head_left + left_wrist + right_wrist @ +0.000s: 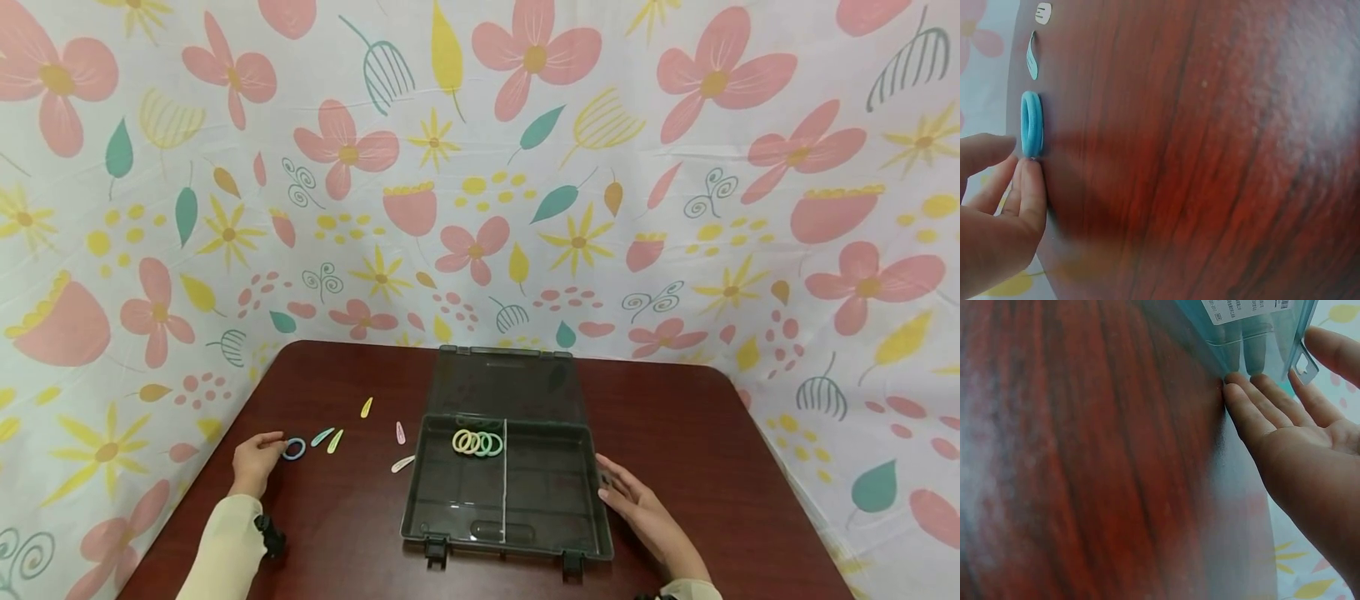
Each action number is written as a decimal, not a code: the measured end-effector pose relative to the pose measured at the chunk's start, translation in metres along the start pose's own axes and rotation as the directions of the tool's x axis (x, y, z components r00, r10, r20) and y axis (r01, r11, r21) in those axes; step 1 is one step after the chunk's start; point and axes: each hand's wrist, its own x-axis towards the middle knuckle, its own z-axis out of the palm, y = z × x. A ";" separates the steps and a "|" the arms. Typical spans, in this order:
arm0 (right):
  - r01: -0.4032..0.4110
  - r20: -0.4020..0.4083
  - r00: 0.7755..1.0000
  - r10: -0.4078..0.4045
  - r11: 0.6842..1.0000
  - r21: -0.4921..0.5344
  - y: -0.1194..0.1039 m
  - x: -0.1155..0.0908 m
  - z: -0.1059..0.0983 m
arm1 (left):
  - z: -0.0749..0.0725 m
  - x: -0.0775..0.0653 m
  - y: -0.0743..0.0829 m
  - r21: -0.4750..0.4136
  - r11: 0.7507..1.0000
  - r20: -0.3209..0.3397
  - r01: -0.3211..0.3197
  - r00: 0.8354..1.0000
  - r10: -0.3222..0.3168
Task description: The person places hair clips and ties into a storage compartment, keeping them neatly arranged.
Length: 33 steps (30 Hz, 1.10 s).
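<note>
Blue ring [1037, 125] at the surface's [330, 525] left is being touched by the left hand [255, 460], grasp unclear; slipping is being risked by edge-only contact, the right hand [645, 512] being rested unclenched against the case [555, 483].

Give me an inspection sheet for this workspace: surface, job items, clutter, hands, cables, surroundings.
Surface: glossy red-brown table, wood-grained.
Job items: blue ring at the left fingertips; transparent dark box, lid open, white divider; pale yellow and green rings in its left compartment.
Clutter: five hair clips scattered left of the box.
Left hand: fingertips at the blue ring; grip unclear.
Right hand: fingers extended, touching the box's right side.
Cables: nothing seen.
Surroundings: flower-print cloth behind the table.
</note>
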 end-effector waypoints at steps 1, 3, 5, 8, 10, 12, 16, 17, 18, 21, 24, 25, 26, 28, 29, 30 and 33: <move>0.003 0.004 1.000 -0.003 1.000 0.000 0.000 0.000 0.000 | -0.001 -0.001 0.000 -0.002 1.000 0.007 0.005 1.000 -0.005; 0.010 0.010 1.000 -0.010 1.000 -0.002 0.000 0.000 0.000 | -0.002 -0.001 0.000 -0.005 1.000 0.019 0.015 1.000 -0.015; 0.012 0.006 1.000 -0.012 1.000 0.002 0.000 0.000 0.000 | -0.003 -0.002 0.001 -0.003 1.000 0.028 0.014 1.000 -0.014; 0.011 0.002 1.000 -0.011 1.000 0.002 0.002 0.000 -0.001 | -0.002 -0.004 0.002 0.022 1.000 0.023 0.015 1.000 -0.016; 0.007 -0.006 1.000 -0.007 1.000 0.004 0.003 0.000 -0.001 | 0.000 -0.005 0.003 0.049 0.999 0.018 0.013 1.000 -0.014; 0.007 -0.010 1.000 -0.007 1.000 0.000 0.004 0.001 -0.001 | 0.000 -0.005 0.003 0.078 0.997 0.015 0.006 1.000 -0.008; 0.007 -0.011 1.000 -0.007 1.000 -0.006 0.005 0.001 -0.002 | 0.000 -0.006 0.005 0.121 0.993 0.025 -0.003 1.000 0.000; 0.008 -0.010 1.000 -0.008 1.000 -0.008 0.005 0.001 -0.001 | 0.001 -0.005 0.006 0.125 0.992 0.026 0.000 1.000 -0.003; 0.009 -0.009 1.000 -0.009 1.000 -0.008 0.005 0.001 -0.001 | 0.001 -0.005 0.007 0.126 0.992 0.026 0.005 1.000 -0.009; 0.012 -0.005 1.000 -0.012 1.000 -0.005 0.004 0.000 -0.001 | 0.002 -0.005 0.010 0.100 0.995 0.027 0.020 0.999 -0.022; 0.009 -0.003 1.000 -0.009 1.000 -0.004 0.004 0.000 -0.001 | 0.003 -0.006 0.012 0.036 0.999 0.035 0.034 0.999 -0.035; 0.006 -0.002 1.000 -0.006 1.000 -0.004 0.004 0.000 -0.001 | 0.003 -0.006 0.014 0.012 0.999 0.040 0.037 0.998 -0.038; 0.003 -0.001 1.000 -0.003 1.000 -0.002 0.004 0.000 -0.001 | 0.004 -0.007 0.016 -0.012 0.999 0.042 0.043 0.998 -0.043; 0.000 -0.001 1.000 0.000 1.000 -0.004 0.005 0.000 -0.001 | 0.007 -0.008 0.021 -0.069 0.996 0.052 0.047 0.998 -0.043; 0.000 -0.002 1.000 0.000 1.000 -0.004 0.005 0.000 -0.001 | 0.009 -0.008 0.025 -0.099 0.994 0.059 0.047 0.997 -0.041; 0.001 -0.004 1.000 -0.001 1.000 -0.005 0.005 0.000 -0.001 | 0.011 -0.009 0.029 -0.130 0.990 0.069 0.048 0.997 -0.039; 0.001 -0.010 1.000 -0.001 1.000 -0.004 0.005 0.000 -0.001 | 0.019 -0.013 0.042 -0.221 0.974 0.096 0.047 0.995 -0.026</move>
